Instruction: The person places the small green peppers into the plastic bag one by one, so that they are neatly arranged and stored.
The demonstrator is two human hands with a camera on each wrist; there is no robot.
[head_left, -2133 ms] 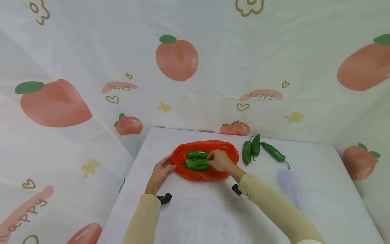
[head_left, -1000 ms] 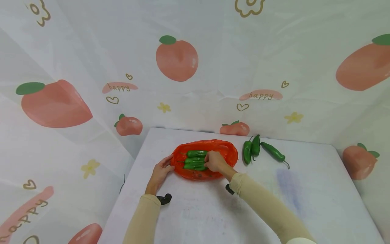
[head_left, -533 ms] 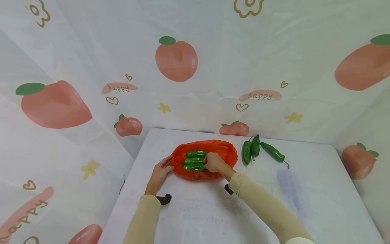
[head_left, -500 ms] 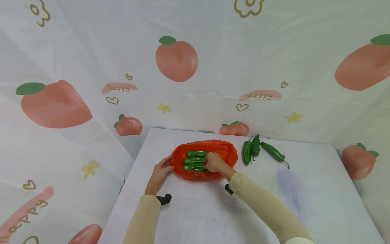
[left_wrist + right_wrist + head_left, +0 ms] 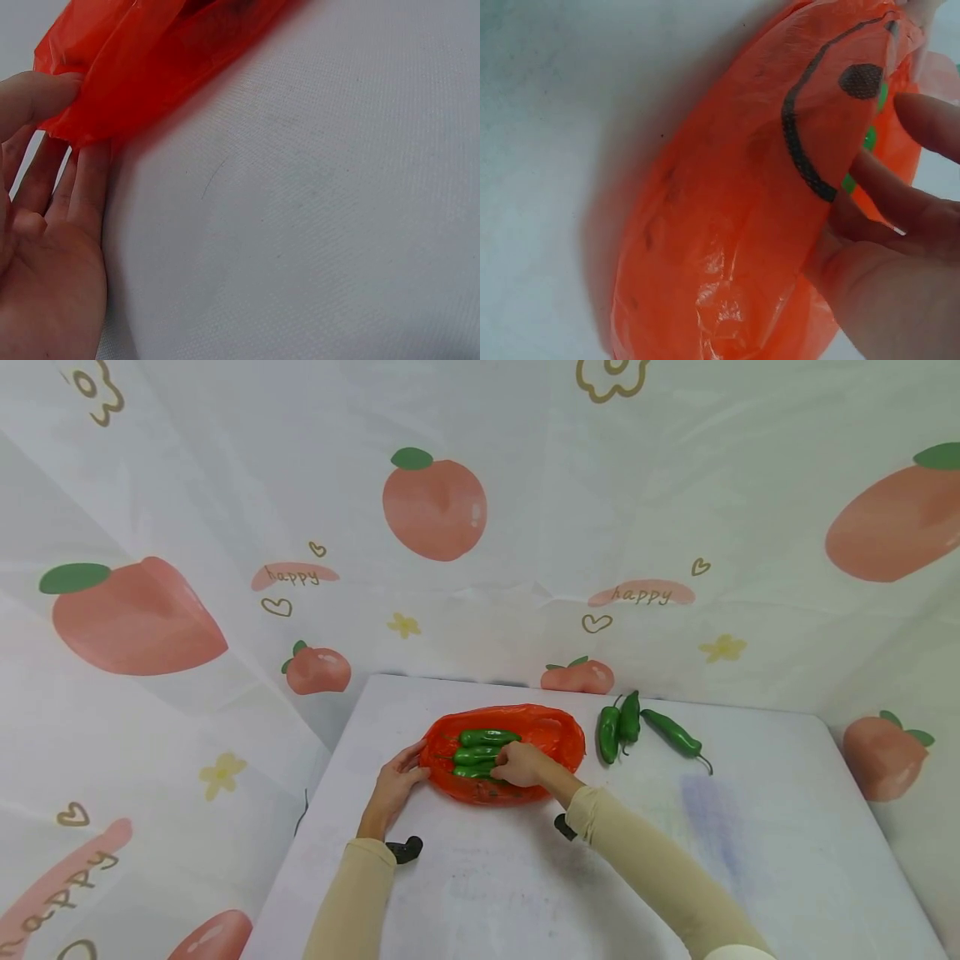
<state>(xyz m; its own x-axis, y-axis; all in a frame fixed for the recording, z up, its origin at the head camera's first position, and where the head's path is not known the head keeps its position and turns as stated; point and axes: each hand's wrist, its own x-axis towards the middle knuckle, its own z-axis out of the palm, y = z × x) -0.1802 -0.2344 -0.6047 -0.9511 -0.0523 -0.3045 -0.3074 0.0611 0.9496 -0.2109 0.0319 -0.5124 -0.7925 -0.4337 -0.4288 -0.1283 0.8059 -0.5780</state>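
A red plastic bag (image 5: 528,713) lies on the table with its mouth spread wide. Inside it, green chili peppers lie side by side: a back one (image 5: 487,738), a middle one (image 5: 476,755) and a front one (image 5: 472,771). My left hand (image 5: 396,781) pinches the bag's left rim, thumb over the film and fingers beneath, as the left wrist view shows. My right hand (image 5: 523,765) reaches into the bag, fingertips at the right end of the front pepper. In the right wrist view its thumb (image 5: 934,127) stands apart from the fingers, which are partly hidden behind the printed bag wall.
Right of the bag, three more green chili peppers lie near the table's back edge: a left one (image 5: 609,735), a middle one (image 5: 630,718) and a slanted one (image 5: 675,735). A fruit-printed cloth (image 5: 480,568) hangs behind the white table (image 5: 480,893).
My right hand lowered the front pepper beside the others, then shifted slightly left and toward me, uncovering the right ends of the back peppers. My left hand stayed on the bag's rim.
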